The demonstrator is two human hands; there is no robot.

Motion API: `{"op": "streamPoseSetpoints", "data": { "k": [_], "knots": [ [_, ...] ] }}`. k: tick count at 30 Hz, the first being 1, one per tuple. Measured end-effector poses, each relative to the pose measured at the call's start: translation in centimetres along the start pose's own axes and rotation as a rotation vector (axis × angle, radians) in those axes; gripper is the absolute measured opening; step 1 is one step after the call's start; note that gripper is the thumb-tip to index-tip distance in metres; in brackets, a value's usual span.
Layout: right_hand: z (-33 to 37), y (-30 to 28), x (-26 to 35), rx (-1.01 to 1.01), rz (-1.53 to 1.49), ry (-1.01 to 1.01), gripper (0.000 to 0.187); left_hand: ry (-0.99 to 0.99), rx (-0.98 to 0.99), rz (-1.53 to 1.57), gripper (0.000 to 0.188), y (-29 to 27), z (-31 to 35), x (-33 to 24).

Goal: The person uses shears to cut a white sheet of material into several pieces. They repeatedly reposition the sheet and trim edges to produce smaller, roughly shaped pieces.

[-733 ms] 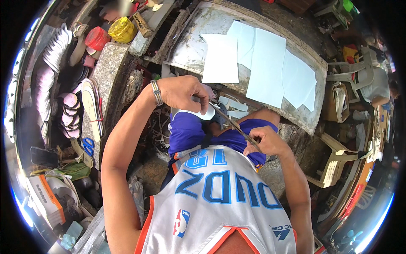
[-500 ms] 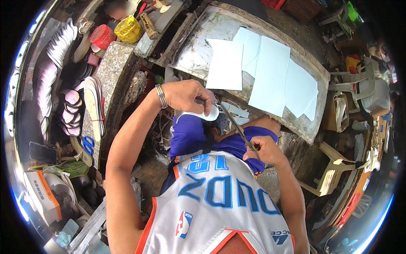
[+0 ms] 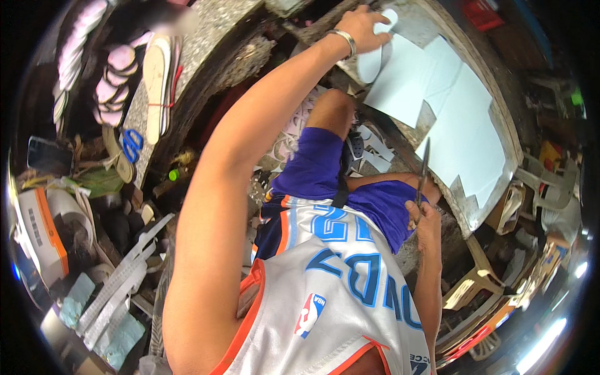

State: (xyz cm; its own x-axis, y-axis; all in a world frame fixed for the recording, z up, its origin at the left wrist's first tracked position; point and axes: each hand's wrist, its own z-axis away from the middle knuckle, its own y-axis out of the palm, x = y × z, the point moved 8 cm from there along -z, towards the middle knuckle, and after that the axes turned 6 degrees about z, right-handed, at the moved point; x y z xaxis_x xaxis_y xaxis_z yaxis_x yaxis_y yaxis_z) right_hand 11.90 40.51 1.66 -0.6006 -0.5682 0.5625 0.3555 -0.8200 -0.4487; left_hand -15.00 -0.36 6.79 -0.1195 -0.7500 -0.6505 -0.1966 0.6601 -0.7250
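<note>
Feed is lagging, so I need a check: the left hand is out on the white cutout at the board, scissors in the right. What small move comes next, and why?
Probably let go of the white cutout onto the board and draw the left hand back. The arm is fully stretched, the cutout already lies by the white sheets, and the right hand holds the scissors idle, pointing up, with nothing to cut.

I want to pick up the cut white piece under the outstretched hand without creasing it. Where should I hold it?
Judging by its flat, thin shape, pinch the white piece at the long edge nearest the body, below the left hand resting on its top end.
</note>
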Motion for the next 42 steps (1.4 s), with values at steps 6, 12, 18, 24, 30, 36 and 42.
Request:
{"op": "streamPoseSetpoints", "data": {
  "k": [6,12,18,24,30,36,42],
  "knots": [
    [-3.0,-1.3,1.7,-0.056,0.006,0.005,0.046,-0.193,0.479,0.763,0.068,-5.0,20.7,4.6],
    [-4.8,-0.6,2.5,-0.030,-0.086,-0.027,0.044,-1.023,0.616,0.719,0.106,-4.1,48.9,10.6],
    [-5.6,0.8,2.8,0.022,0.026,-0.027,0.043,-1.483,0.388,1.230,0.099,0.9,62.2,5.2],
    [-7.6,-1.6,4.2,-0.065,0.033,-0.019,0.045,-1.529,0.356,1.223,0.096,-0.6,61.4,3.4],
    [-8.8,-1.9,3.7,-0.067,-0.016,-0.035,0.047,-1.561,0.418,1.208,0.095,-1.6,60.6,2.5],
    [-10.5,-2.4,1.9,-0.093,0.002,-0.044,0.048,-1.535,0.406,1.210,0.085,-0.3,60.5,3.3],
    [-13.8,-5.6,3.0,-0.314,0.364,-0.030,0.053,-1.883,0.308,1.207,0.075,-0.2,64.6,2.9]
  ]
}}
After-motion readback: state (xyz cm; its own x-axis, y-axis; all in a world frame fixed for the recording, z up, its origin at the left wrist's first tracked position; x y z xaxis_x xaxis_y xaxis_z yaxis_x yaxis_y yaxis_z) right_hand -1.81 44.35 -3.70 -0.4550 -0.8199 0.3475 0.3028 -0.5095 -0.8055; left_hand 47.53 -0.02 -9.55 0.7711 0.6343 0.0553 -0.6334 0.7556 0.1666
